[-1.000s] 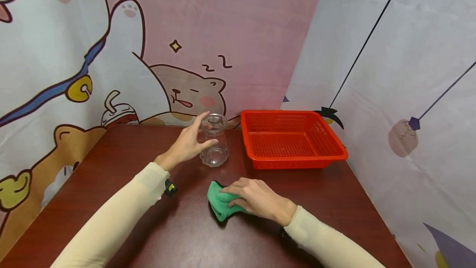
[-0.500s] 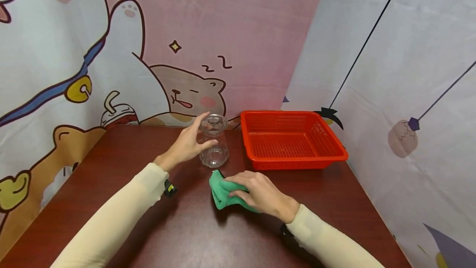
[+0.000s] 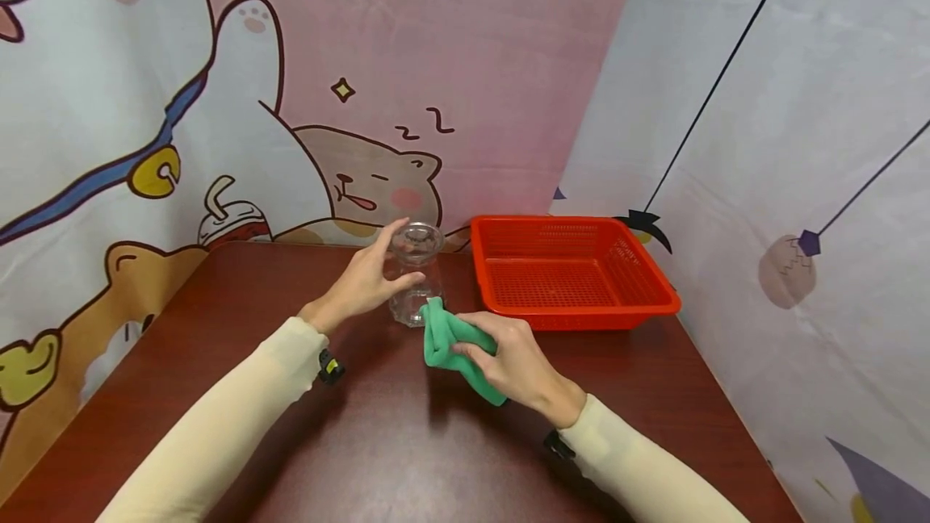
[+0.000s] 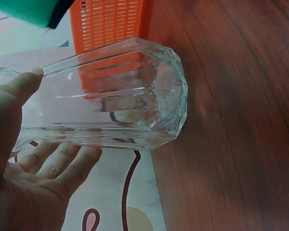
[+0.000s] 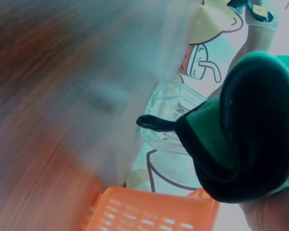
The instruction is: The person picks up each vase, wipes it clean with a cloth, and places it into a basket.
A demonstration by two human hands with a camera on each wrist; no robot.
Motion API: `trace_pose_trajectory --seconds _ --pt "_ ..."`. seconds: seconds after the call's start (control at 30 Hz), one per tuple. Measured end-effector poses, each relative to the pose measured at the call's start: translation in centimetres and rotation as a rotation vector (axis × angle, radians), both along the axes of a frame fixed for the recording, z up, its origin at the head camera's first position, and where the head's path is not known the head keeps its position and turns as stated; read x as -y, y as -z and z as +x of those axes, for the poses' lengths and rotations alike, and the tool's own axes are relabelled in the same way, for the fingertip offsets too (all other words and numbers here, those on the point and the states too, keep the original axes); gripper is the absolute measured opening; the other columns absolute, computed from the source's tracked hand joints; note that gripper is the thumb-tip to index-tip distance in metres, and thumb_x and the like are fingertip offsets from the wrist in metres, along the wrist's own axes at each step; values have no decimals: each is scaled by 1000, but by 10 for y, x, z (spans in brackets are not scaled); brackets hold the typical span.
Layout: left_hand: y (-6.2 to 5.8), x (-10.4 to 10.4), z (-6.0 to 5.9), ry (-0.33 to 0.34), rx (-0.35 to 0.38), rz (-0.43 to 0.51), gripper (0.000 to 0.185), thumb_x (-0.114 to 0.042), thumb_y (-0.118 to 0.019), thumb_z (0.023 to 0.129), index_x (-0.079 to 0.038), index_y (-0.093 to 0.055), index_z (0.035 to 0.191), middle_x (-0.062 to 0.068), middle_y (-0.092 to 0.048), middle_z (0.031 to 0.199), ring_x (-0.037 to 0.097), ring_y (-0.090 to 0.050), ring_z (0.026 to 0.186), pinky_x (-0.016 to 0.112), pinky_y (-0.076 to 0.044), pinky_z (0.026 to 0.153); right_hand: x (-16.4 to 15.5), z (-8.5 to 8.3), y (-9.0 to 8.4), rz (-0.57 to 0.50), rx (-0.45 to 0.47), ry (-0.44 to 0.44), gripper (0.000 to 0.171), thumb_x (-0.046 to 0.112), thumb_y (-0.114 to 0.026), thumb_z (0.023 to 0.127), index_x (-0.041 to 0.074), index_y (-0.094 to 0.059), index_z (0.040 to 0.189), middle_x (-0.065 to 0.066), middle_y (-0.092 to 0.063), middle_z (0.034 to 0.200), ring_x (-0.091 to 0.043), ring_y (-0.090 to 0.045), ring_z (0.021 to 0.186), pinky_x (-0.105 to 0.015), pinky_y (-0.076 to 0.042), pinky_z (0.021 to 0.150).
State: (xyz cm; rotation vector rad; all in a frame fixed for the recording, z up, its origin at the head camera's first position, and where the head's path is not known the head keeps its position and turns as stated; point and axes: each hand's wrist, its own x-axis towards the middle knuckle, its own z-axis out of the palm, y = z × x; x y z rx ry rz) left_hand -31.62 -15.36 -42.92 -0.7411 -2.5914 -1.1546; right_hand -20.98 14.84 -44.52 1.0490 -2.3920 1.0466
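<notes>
A clear ribbed glass stands upright on the dark wooden table near the back wall. My left hand holds it from the left, thumb on the near side and fingers behind the glass. My right hand grips a bunched green cloth just above the table. The cloth's upper end is right beside the glass's lower right side. In the right wrist view the cloth fills the right side, with the glass behind it.
An empty red perforated basket sits at the back right of the table, just right of the glass. Printed cartoon curtains close in the back, left and right sides. Both arms wear cream sleeves.
My right hand has lifted the green cloth off the table and carried it forward up to the glass. The left hand and glass have stayed in place.
</notes>
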Motion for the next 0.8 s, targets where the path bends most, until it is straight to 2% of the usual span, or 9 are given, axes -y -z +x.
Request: trace_pose_trajectory --seconds 0.27,0.53,0.67,0.8 --pt "-1 3 2 3 -9 -12 102 -24 -92 105 -17 -27 184 19 -72 151 45 -75 142 62 -63 116 6 -4 -3 -92 3 132 38 15 -92 103 9 -78 137 -6 -86 119 -16 -81 96 -35 -71 85" --pt "-1 11 5 27 7 -32 101 -24 -91 105 -19 -26 183 17 -72 152 44 -74 142 64 -65 111 17 -16 -7 -208 104 259 33 20 -86 108 7 -73 135 -9 -83 114 -19 -78 92 -33 -66 79" --pt "-3 14 7 44 31 -32 101 -25 -90 106 -20 -26 184 16 -73 153 42 -74 144 64 -66 110 24 -25 -12 -242 119 321 32 21 -85 109 5 -71 133 -12 -83 114 -25 -80 96 -40 -67 83" --pt "-6 16 8 65 49 -29 101 -27 -89 106 -25 -25 184 13 -73 153 39 -74 143 65 -63 114 32 -35 -17 -282 141 357 33 21 -83 110 3 -69 134 -17 -83 117 -32 -82 100 -50 -69 86"
